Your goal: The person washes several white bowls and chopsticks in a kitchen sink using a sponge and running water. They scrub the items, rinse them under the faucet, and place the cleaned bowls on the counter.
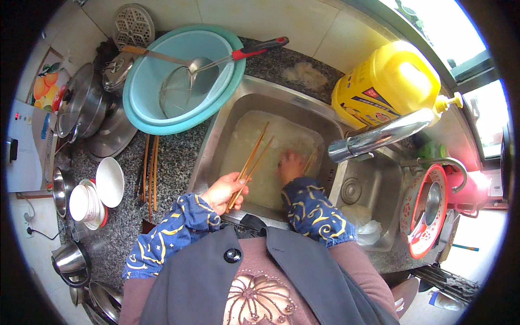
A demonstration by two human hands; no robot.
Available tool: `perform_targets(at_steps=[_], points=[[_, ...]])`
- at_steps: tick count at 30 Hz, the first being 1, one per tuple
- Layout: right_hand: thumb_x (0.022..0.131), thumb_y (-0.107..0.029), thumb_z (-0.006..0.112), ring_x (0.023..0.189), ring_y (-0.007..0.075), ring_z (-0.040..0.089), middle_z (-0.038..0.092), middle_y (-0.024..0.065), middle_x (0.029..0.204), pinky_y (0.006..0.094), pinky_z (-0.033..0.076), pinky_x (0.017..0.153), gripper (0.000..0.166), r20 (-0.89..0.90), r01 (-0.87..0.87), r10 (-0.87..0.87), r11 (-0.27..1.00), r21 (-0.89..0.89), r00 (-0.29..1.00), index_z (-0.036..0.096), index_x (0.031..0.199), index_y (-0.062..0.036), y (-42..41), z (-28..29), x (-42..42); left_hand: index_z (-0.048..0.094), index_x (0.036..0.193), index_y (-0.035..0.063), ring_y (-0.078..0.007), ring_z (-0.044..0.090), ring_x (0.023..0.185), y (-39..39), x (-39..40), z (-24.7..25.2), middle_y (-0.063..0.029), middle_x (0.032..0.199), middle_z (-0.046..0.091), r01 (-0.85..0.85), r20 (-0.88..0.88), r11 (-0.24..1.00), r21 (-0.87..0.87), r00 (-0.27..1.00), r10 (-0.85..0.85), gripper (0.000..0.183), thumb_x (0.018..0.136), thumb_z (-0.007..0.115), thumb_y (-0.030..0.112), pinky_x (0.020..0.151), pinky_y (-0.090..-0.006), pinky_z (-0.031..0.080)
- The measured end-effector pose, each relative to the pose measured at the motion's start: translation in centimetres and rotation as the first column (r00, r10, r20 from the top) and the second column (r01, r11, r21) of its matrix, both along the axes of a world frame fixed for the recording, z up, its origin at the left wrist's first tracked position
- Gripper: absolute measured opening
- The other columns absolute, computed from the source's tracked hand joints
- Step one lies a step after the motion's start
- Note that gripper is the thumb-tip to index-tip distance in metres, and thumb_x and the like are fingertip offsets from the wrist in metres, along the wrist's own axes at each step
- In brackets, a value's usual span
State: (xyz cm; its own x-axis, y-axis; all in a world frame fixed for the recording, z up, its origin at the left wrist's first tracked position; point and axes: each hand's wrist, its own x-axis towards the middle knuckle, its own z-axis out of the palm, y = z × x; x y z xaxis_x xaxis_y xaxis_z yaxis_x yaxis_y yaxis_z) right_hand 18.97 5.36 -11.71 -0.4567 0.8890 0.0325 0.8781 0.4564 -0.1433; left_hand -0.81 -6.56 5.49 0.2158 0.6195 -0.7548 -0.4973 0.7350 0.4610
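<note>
My left hand (226, 192) grips a few wooden chopsticks (254, 156) above the near left part of the steel sink basin (227, 118). Cloudy water (252, 130) fills the lower part of that basin. Into it dips my right hand (291, 165), its fingers blurred under the surface. Just right of those fingers, more chopsticks (310, 161) show dimly in the water. Whether my right hand holds anything is hidden. Patterned blue sleeve covers are on both forearms.
Left of the sink, chopsticks (155, 170) lie on the granite counter near white bowls (110, 182). Blue-green basins (136, 97) carry a wire strainer (176, 91) and a ladle (205, 73). A chrome faucet (380, 136) and yellow detergent jug (378, 81) stand right, beside a smaller sink (375, 183).
</note>
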Motion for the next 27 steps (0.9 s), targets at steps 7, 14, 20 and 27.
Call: perform_targets(at_steps=[7, 14, 20, 27], points=[[0.069, -0.009, 0.063, 0.103, 0.0334, 0.048, 0.05, 0.0154, 0.108, 0.0409, 0.041, 0.087, 0.037, -0.349, 0.111, -0.305, 0.871, -0.478, 0.886, 0.058, 0.106, -0.011, -0.8, 0.8, 2.4, 0.046, 0.108, 0.0093, -0.0065, 0.031, 0.046, 1.3, 0.5, -3.3, -0.0034, 0.078, 0.049, 0.056, -0.188, 0.995, -0.078, 0.98, -0.07, 0.02, 0.094, 0.039, 0.023, 0.038, -0.0205, 0.024], [0.065, -0.011, 0.061, 0.097, 0.0306, 0.05, 0.053, 0.0134, 0.102, 0.0396, 0.042, 0.082, 0.032, -0.798, -0.174, -0.075, 0.96, -0.221, 0.598, 0.059, 0.097, -0.0109, -4.2, 9.4, -2.1, 0.051, 0.101, 0.0102, -0.0063, 0.031, 0.048, 1.4, 1.6, -6.3, 0.0002, 0.072, 0.046, 0.185, -0.326, 0.975, -0.124, 0.92, -0.216, 0.023, 0.093, 0.038, 0.027, 0.039, -0.0211, 0.024], [0.063, -0.012, 0.061, 0.099, 0.0326, 0.047, 0.052, 0.0129, 0.103, 0.0415, 0.04, 0.083, 0.029, -0.698, -0.172, 0.135, 0.985, 0.017, 0.703, 0.059, 0.093, -0.0107, -2.7, 8.1, -4.5, 0.05, 0.091, 0.0102, -0.0046, 0.032, 0.046, 0.5, 2.8, -2.9, 0.0034, 0.065, 0.04, 0.279, -0.338, 0.959, -0.044, 0.899, -0.277, 0.017, 0.093, 0.04, 0.023, 0.037, -0.0204, 0.022], [0.07, -0.01, 0.057, 0.09, 0.0294, 0.054, 0.056, 0.0136, 0.096, 0.0403, 0.043, 0.08, 0.025, -0.74, 0.234, -0.454, 0.891, -0.389, 0.497, 0.057, 0.095, -0.0062, 2.7, 6.9, -1.6, 0.052, 0.095, 0.0083, -0.0029, 0.03, 0.046, -1.6, 1.2, -0.6, 0.0051, 0.065, 0.039, 0.351, -0.283, 0.936, -0.029, 0.895, -0.344, 0.019, 0.094, 0.04, 0.022, 0.037, -0.018, 0.023]])
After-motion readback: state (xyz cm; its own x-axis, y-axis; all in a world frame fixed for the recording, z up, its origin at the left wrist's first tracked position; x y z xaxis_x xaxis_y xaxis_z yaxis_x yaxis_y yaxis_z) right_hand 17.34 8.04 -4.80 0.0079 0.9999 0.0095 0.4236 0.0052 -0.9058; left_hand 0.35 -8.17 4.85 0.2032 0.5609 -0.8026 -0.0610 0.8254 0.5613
